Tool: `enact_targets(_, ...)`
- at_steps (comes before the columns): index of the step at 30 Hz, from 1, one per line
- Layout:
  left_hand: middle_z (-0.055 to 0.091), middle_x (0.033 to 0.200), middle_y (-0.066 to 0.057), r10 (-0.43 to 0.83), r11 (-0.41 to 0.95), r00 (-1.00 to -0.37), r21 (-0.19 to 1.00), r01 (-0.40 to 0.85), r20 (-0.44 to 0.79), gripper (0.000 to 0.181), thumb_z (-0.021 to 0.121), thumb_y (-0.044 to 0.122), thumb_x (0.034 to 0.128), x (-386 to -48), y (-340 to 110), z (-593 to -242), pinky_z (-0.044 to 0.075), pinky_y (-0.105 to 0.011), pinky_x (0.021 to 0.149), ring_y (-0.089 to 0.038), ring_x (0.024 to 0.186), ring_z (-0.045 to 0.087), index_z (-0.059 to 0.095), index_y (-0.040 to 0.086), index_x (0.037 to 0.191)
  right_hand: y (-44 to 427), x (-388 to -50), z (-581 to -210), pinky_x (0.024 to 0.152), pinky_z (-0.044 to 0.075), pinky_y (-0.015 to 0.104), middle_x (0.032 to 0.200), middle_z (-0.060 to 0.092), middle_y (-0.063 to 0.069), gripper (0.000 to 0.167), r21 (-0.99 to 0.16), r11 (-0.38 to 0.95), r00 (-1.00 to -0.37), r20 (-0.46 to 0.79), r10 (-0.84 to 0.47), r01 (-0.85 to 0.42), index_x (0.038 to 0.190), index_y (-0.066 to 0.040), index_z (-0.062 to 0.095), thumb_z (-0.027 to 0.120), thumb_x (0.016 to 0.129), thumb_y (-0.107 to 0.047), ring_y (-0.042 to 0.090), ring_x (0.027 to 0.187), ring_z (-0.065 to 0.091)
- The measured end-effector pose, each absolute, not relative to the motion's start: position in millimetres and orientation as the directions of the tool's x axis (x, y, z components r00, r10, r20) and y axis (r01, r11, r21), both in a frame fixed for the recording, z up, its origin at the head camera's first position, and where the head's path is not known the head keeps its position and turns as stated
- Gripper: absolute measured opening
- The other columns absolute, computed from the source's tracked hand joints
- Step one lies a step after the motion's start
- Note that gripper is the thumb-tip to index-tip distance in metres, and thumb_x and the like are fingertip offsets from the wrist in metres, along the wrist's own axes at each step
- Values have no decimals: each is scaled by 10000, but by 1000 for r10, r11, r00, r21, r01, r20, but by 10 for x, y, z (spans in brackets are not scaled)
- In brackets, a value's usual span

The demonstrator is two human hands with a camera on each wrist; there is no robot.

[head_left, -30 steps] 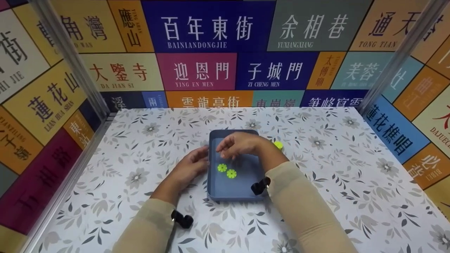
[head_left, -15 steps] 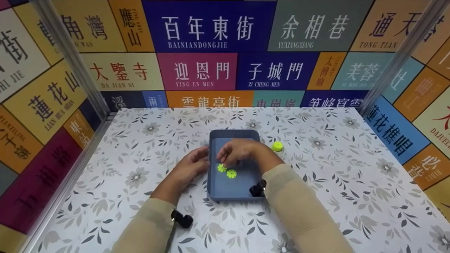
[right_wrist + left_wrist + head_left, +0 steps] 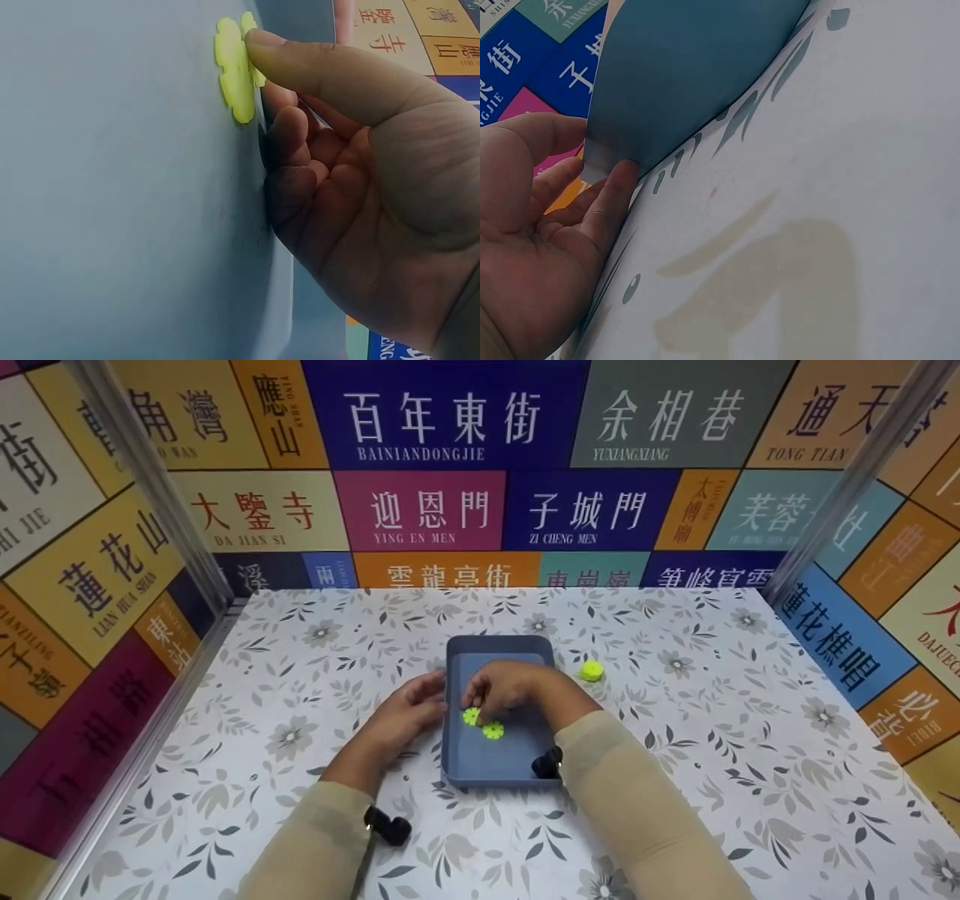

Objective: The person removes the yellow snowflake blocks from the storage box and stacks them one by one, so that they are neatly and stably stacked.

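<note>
A grey-blue rectangular tray (image 3: 480,765) lies on the table. Inside it are two flat yellow-green interlocking snowflake discs, close together. My right hand (image 3: 514,687) reaches into the tray with thumb and forefinger on opposite sides of the left disc (image 3: 470,716). The right disc (image 3: 494,730) lies just beside the thumb. In the right wrist view, the thumb (image 3: 322,64) meets the farther disc, while the other fingers are curled and partly shaded. My left hand (image 3: 399,715) rests its fingertips lightly against the tray's outer left wall (image 3: 682,75), loosely bent.
A thicker yellow-green piece (image 3: 591,670), possibly stacked discs, sits on the table right of the tray. The table has a floral cover (image 3: 300,660). Walls (image 3: 435,510) with coloured name panels enclose the back and both sides.
My right hand has come down and slightly toward me, from above the tray to the left disc. The left hand stays at the tray wall.
</note>
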State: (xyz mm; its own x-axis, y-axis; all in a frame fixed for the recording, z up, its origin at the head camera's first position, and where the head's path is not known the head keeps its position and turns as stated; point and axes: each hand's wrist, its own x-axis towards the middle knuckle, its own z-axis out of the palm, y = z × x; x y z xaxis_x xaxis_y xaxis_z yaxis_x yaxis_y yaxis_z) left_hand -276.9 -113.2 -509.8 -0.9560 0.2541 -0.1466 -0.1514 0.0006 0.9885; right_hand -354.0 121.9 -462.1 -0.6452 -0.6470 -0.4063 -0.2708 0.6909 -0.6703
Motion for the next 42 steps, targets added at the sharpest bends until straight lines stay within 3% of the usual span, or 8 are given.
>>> enact_targets(11,524,1632,-94,255,-15,-953,985,-174,-165,641,674,80,981,-2783,-1137,-5111,503,-419,1190,-287,1457,569,500,138,1595,1250,-3556,-4627,728,534,238,962,732,-24,242,-696,651,-658,-341,-672,-304,1100,-141,768,865,879,-143,103,834,640)
enact_targets(17,565,1595,-43,254,10,-951,984,-177,-174,645,700,103,967,-2773,-1124,-5093,482,-436,1215,-250,1423,600,521,179,1582,1322,-3546,-4586,681,569,297,1007,795,-31,148,-711,656,-676,-356,-646,-253,1109,-224,803,760,968,-209,141,824,684)
enact_targets(21,573,1588,-39,256,14,-952,985,-170,-168,657,708,104,960,-2774,-1107,-5088,474,-442,1226,-246,1424,600,518,177,1585,1374,-3538,-4529,722,610,328,1028,806,-9,154,-736,644,-715,-336,-613,-207,1112,-243,816,752,978,-203,184,851,726)
enact_targets(29,586,1571,-53,247,18,-955,986,-166,-166,657,707,88,952,-2792,-1102,-5102,482,-429,1218,-249,1420,599,528,168,1579,1554,-3533,-4250,929,652,434,1069,812,31,169,-806,575,-802,-249,-542,-138,1139,-209,822,770,984,-250,196,931,757)
enact_targets(42,551,1607,-91,262,-18,-954,988,-152,-142,677,685,57,960,-2778,-1130,-5100,504,-434,1196,-286,1469,556,490,144,1603,2018,-3303,-3971,906,660,349,1224,757,85,245,-919,390,-922,-100,-374,-59,1234,-104,782,740,1015,-207,192,967,745)
